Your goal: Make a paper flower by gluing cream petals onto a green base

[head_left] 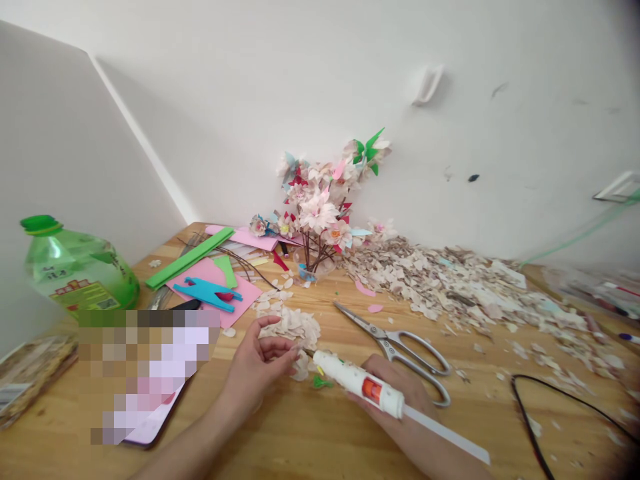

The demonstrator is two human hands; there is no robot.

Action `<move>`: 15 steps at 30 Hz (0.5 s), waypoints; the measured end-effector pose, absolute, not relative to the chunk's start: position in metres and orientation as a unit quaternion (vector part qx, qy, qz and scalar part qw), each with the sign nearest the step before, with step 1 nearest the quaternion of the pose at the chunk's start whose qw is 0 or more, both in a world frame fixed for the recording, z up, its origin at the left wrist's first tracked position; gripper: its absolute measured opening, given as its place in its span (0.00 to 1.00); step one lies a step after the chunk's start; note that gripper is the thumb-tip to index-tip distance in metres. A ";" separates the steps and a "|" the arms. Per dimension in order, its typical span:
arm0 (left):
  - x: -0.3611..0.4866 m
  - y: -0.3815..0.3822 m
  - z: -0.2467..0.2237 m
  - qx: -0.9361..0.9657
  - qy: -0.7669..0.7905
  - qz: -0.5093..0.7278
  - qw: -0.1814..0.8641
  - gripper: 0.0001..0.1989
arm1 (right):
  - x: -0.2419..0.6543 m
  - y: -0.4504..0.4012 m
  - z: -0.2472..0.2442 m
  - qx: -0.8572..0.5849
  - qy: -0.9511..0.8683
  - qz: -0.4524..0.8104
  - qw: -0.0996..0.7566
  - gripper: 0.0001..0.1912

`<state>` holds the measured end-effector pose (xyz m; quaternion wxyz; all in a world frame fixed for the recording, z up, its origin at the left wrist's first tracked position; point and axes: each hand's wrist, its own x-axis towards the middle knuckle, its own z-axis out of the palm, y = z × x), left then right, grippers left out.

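Observation:
My right hand [400, 393] is wrapped round a white hot glue gun [350, 380] with a red-orange patch on its side. A long glue stick [447, 433] sticks out of its rear, and its nozzle points left. Thumb and fingers of my left hand [267, 357] pinch a small pale petal [299, 349] right at the nozzle; whether the two touch I cannot tell. Behind the left fingers lies a heap of whitish petals [300, 325]. A small green piece [321, 382] rests on the table below the nozzle. Silver scissors [393, 343] lie beyond the right hand, blades slightly apart.
A bunch of handmade flowers [320, 213] stands in a small clear holder by the wall. Dry scraps [440, 280] cover the back right. At left are a green bottle [80, 267], pink paper [240, 300], blue strips [210, 295] and a phone [160, 417]. A black cable [520, 413] curves at right.

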<state>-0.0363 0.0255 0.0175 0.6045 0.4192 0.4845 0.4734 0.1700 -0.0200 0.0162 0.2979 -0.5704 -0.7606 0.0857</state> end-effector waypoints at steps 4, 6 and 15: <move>-0.036 0.026 0.021 0.408 0.488 0.478 0.606 0.31 | 0.175 -0.029 0.031 -0.601 -0.736 0.137 0.278 0.12; -0.036 0.026 0.022 0.406 0.491 0.478 0.604 0.31 | 0.187 -0.024 0.029 -0.621 -0.714 0.147 0.286 0.10; -0.039 0.026 0.020 0.414 0.495 0.479 0.595 0.30 | 0.303 0.025 0.006 -0.741 -0.555 0.162 0.342 0.18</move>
